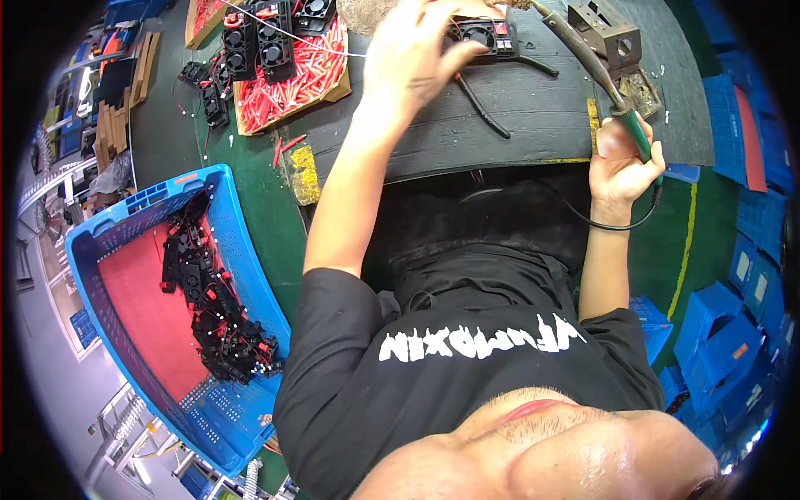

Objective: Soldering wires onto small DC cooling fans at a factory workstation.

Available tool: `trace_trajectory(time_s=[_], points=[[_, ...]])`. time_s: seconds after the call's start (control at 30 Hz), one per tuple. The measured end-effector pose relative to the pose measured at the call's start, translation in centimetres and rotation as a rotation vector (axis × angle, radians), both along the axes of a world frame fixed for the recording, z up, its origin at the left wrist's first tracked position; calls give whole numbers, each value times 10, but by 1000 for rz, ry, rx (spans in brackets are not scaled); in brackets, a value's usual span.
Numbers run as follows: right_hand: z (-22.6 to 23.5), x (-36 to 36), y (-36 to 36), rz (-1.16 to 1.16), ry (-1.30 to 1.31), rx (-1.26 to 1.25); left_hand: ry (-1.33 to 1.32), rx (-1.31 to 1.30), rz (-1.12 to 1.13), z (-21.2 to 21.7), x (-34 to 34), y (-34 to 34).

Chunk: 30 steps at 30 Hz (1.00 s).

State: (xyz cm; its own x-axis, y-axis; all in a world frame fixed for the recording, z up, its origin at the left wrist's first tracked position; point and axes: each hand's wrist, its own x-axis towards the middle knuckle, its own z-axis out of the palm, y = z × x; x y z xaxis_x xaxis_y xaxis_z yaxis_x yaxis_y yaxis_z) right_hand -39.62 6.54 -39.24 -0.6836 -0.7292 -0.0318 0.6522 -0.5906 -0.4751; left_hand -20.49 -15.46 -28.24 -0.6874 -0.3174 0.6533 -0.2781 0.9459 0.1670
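Sitting left of the person is a blue plastic crate (pixel 242 275) with a red liner, piled with small black fan parts (pixel 218 321); stacked blue crates (pixel 717 325) fill the right edge. The dark bench (pixel 533 117) also carries a flat cardboard tray of red sleeves (pixel 300 79). The top edge cuts off the fingertips. Left hand (pixel 417 54) pinches a small black square cooling fan (pixel 483 37), fingers curled. Right hand (pixel 623 162) is wrapped tight round a green-handled soldering iron (pixel 612 96).

A green bench (pixel 250 192) carries a dark mat (pixel 533 117). Left of the mat lies a cardboard tray (pixel 292 83) of red sleeves; on the mat, a fan (pixel 487 37) and iron stand (pixel 612 42).
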Motion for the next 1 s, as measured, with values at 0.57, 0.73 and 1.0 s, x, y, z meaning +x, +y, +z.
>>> trace_trajectory(time_s=[0.57,0.73,1.0], points=[[7,3,-2,11,67,39,-158,-213,255,-16,105,4],[31,3,10,-84,259,231,-140,-266,122,-23,54,14],[62,-22,23,-112,729,399,-209,-203,168,-8,26,18]])
